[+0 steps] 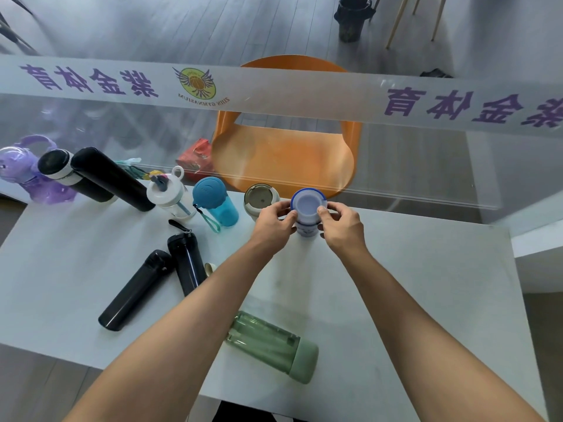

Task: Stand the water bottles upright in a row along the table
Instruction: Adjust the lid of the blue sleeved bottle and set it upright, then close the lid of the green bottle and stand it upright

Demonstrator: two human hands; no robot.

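Bare table [426, 284] lies right of the row; a glass partition [396, 166] blocks beyond.

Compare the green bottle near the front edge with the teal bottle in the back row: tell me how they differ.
The green bottle lies on its side near the front of the table; the teal bottle stands upright in the back row. The green bottle has a pale green cap and no visible strap; the teal bottle has a blue lid and a wrist strap. Both have see-through tinted bodies, and neither is being touched by the hands.

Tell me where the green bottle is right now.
In the head view the green bottle lies on its side near the front edge of the table, between the person's two forearms, well apart from the two black bottles lying to its left.
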